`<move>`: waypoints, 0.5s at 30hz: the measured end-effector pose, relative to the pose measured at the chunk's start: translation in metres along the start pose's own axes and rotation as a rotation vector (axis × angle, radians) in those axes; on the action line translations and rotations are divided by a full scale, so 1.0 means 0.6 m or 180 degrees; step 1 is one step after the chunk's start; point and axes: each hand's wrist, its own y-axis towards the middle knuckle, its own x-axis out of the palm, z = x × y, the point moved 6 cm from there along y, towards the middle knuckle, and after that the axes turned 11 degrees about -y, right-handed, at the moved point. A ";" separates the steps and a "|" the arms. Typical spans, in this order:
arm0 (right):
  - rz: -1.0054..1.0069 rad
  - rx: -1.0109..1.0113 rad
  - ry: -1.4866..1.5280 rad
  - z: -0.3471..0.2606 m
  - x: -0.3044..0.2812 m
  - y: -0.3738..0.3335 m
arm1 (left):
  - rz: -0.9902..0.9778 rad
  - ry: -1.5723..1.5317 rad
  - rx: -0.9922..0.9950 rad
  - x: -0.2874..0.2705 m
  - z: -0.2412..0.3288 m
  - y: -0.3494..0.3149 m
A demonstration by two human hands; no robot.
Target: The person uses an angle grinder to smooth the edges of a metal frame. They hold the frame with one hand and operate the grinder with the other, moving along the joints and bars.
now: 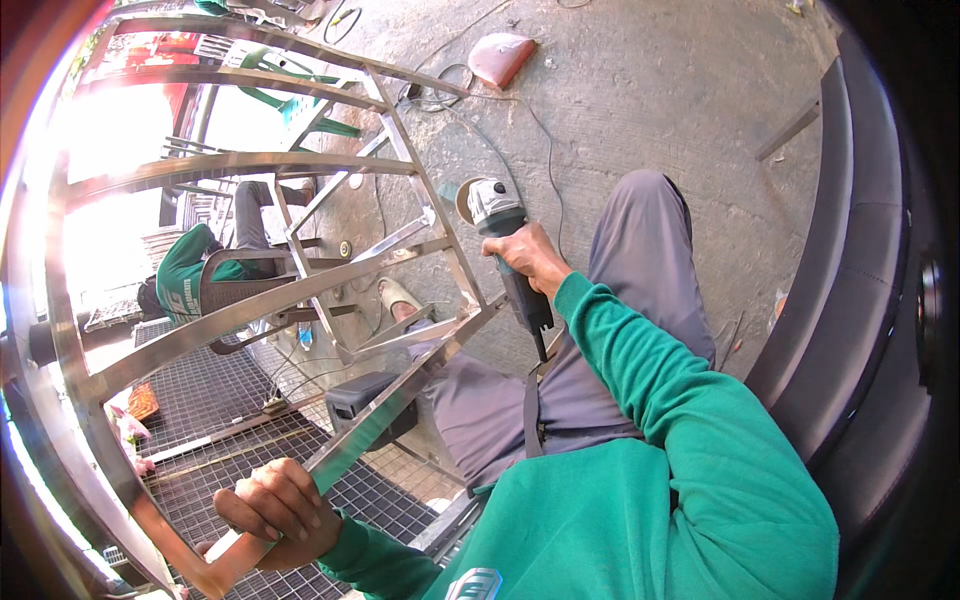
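My left hand is wrapped round a square metal tube near the lower corner of a bare metal frame. That frame, built of welded bars with curved crosspieces, leans across the left half of the view. In my right hand is an angle grinder, held by its dark body with the silver head pointing away from me. Its disc shows edge-on at the head's left side, apart from the frame's bars. Whether the disc spins I cannot tell.
Another person in a green shirt bends low beyond the frame at left. A dark metal grating covers the lower left floor. A black box stands under the frame. Cords and a reddish-white bag lie on the concrete; dark padded seating curves along the right.
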 end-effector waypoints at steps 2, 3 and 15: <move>0.0016 -0.0057 -0.0211 0.001 0.004 0.005 | 0.0068 0.0033 0.0000 0.001 -0.001 -0.002; 0.0021 -0.0089 -0.0341 0.002 0.004 0.008 | 0.0057 0.0051 -0.0011 0.001 -0.003 -0.003; 0.0069 -0.0184 -0.1267 0.022 0.030 0.015 | 0.0059 0.0277 -0.0022 -0.007 -0.006 -0.003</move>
